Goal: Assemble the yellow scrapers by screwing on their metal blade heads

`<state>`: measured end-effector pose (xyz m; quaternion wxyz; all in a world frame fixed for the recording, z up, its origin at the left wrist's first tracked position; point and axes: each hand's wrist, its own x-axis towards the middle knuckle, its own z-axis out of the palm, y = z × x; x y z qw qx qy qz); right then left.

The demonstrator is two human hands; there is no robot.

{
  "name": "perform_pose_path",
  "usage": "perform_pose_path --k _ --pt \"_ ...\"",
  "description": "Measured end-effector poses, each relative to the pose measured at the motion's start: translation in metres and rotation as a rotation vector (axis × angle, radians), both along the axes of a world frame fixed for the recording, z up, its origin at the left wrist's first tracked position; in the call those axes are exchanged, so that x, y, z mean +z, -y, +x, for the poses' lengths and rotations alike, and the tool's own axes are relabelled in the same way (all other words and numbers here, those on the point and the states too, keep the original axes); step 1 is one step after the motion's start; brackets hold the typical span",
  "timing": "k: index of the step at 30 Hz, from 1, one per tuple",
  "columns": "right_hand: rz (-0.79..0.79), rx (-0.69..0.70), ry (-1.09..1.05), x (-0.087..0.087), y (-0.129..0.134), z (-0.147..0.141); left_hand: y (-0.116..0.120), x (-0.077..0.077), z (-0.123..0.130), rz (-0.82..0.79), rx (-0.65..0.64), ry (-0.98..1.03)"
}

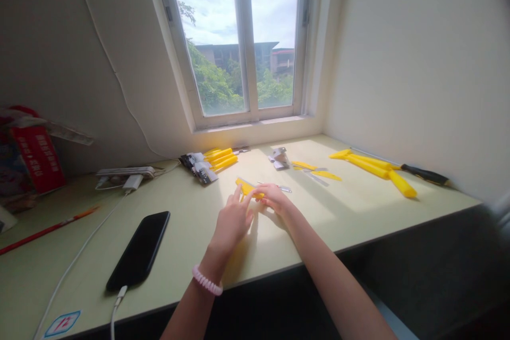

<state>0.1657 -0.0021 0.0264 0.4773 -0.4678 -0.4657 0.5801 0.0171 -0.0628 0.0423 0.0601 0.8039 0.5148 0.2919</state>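
A bright window (244,42) lights the pale desk (187,234).

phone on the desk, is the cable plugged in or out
Plugged in, it appears: the white plug meets the lower end of the phone with no visible gap. Whether it is charging, I cannot tell.

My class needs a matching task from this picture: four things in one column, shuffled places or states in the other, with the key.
Column one
1. Phone
2. Wristband
3. Yellow piece
4. Black-handled tool

Column two
A. Touched by the left hand and the right hand
B. Near the wall on the right
C. Pink and coiled
D. Plugged into a white cable

Right pairs: 1-D, 2-C, 3-A, 4-B
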Motion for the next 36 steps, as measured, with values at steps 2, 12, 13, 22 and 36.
perform_pose_path --k 2,12,13,22,36 --pt "-0.016 0.021 -0.009 0.001 0.001 0.001 0.002 0.003 0.002 -0.005 0.001 -0.012" --pt "-0.063 0.026 -0.072 -0.003 -0.003 0.0 0.007 0.008 0.012 -0.008 0.095 -0.307" --pt "-0.062 0.028 -0.079 -0.004 -0.003 -0.001 0.007 0.006 0.011 0.001 0.096 -0.303" --pt "-0.04 0.056 -0.069 -0.002 -0.004 -0.002 0.005 -0.002 0.006 0.038 0.09 -0.241" --pt "0.052 0.089 -0.125 0.011 0.003 -0.007 -0.021 -0.003 -0.016 0.047 0.093 0.305"
